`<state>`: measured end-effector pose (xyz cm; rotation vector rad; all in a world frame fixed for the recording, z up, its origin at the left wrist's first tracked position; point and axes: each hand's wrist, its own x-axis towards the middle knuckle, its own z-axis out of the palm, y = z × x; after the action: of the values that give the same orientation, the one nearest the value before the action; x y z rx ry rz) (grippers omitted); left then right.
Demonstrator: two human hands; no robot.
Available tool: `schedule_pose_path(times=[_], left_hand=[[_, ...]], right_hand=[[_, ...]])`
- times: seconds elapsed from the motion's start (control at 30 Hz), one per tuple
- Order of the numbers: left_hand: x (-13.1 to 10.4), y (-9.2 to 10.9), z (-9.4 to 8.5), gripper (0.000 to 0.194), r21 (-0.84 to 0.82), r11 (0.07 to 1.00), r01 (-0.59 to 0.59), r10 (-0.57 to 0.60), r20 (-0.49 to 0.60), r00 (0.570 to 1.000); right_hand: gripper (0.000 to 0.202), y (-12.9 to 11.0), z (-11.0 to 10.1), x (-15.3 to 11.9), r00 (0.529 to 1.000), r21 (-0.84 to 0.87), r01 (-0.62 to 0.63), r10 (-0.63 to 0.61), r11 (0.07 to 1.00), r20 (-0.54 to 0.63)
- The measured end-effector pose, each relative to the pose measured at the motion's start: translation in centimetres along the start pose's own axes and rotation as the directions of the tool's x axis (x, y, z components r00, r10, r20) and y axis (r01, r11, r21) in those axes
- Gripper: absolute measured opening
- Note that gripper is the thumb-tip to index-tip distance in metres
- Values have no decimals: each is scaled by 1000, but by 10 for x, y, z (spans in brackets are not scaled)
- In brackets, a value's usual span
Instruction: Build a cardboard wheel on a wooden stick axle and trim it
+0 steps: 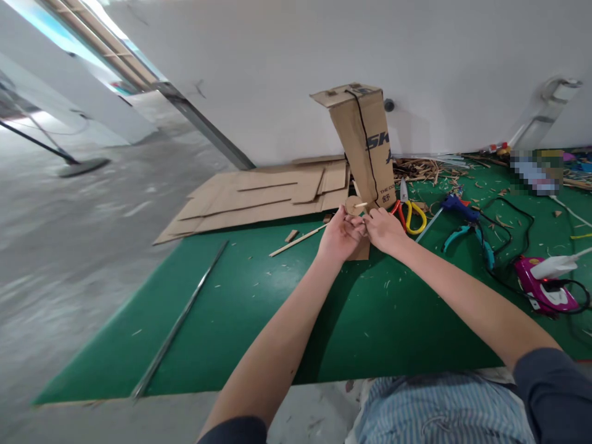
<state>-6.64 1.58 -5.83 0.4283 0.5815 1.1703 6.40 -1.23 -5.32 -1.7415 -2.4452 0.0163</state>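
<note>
A small round cardboard disc (352,206) with a short wooden stick (361,205) across it stands up from the fingers of my left hand (343,233), which are closed on it. My right hand (383,230) touches the left one at the fingertips, its fingers pressed together; what they pinch is too small to make out. Just behind both hands rises a tall cardboard box (363,145) with a black cord down its side. A cardboard strip (361,251) lies under my hands.
Flat cardboard sheets (259,197) lie at the back left of the green table (250,308). To the right are yellow-handled scissors (417,216), a blue glue gun (460,208), teal pliers (462,234) and a pink power strip (543,287). Metal rods (185,311) lie front left.
</note>
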Motion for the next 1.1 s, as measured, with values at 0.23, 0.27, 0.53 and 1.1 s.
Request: schedule_pose_path(times=[0.23, 0.27, 0.53, 1.1], left_hand=[[-12, 11, -4, 37, 125, 992, 28, -39, 90, 995], [-13, 10, -5, 41, 152, 987, 44, -62, 118, 991], [-20, -2, -12, 69, 375, 924, 74, -244, 432, 868], [-26, -46, 8, 43, 421, 906, -48, -98, 319, 943]], right_hand=[[35, -2, 5, 25, 996, 10, -82, 81, 997, 21], [35, -2, 6, 25, 996, 9, -84, 84, 996, 23], [39, -2, 3, 20, 999, -24, -35, 36, 999, 40], [24, 68, -77, -91, 784, 436, -93, 336, 895, -522]])
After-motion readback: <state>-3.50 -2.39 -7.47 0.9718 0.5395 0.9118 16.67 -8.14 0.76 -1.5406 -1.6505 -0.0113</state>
